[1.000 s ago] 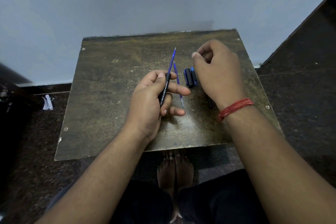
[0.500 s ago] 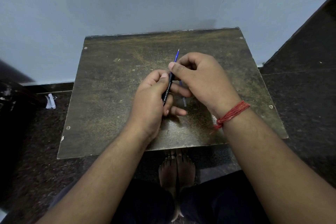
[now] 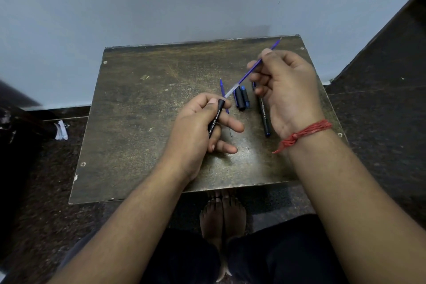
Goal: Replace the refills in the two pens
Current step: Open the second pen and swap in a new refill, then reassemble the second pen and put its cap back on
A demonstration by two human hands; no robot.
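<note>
Since half a second ago, the right hand [image 3: 288, 92] has been drawn up and to the right, away from the left hand [image 3: 198, 131], and the blue refill [image 3: 250, 71] has been pulled almost wholly out of the black pen barrel [image 3: 215, 120]. The pen caps and the second pen, hidden under the right hand before, are uncovered.

In the head view, the black pen barrel is gripped in the curled fingers and thumb of the left hand, above the worn tabletop [image 3: 138, 122]. The blue refill is pinched between thumb and fingers of the right hand and slants from the barrel's mouth up to the right; its pale lower end appears to sit at the mouth, though whether it is inside or just clear cannot be told. A second refill [image 3: 223, 92] lies on the tabletop behind the left hand. Two pen caps [image 3: 241, 98] lie side by side just right of it. A second black pen [image 3: 264, 115] lies beside the right palm. A red thread [image 3: 304, 134] is tied round the right wrist.
</note>
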